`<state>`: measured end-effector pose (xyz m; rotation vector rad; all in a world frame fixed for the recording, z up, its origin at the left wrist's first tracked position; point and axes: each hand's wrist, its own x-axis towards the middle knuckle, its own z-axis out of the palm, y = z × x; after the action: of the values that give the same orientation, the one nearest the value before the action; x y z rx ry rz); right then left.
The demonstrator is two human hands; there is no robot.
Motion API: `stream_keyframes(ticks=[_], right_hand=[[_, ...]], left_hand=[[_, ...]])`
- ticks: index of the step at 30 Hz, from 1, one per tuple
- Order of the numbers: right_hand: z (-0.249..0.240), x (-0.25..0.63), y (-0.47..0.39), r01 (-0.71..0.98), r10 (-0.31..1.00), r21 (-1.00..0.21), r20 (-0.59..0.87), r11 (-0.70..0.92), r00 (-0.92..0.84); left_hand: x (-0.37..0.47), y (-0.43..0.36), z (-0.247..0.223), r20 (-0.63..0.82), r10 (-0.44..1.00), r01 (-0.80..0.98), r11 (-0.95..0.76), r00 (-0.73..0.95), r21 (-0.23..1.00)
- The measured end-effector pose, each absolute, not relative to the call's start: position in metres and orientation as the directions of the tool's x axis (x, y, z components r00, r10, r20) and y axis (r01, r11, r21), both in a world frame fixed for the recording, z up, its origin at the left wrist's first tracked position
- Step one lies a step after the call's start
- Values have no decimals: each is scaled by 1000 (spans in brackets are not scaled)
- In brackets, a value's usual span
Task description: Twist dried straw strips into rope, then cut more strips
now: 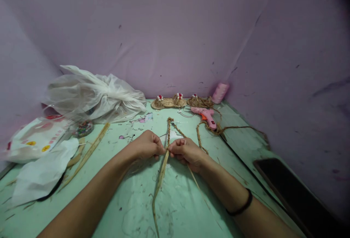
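While both hands are meeting over the green bench (191, 201), the left hand (151, 145) and the right hand (187, 152) are pinching the braided cord (168, 135) in a fingertip grip, its loose flat strand (161, 176) trailing toward the person; the pink glue gun (205, 114) is lying beyond the right hand, before woven sandals (168, 102).

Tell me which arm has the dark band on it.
The right arm, with the dark band around its forearm; the left arm shows no band.
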<state>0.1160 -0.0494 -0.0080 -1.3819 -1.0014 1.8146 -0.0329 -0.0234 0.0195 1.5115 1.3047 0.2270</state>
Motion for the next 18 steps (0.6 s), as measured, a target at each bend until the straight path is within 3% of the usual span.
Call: stream_keyframes(ticks=[14, 18], right_hand=[[-10, 113, -50, -19, 875, -886, -453, -462, -168], [-11, 112, -51, 5, 872, -885, -459, -465, -171]], left_hand=[[-55, -17, 40, -516, 747, 680, 119, 418, 724], [-90, -3, 57, -380, 899, 716, 117, 217, 688]])
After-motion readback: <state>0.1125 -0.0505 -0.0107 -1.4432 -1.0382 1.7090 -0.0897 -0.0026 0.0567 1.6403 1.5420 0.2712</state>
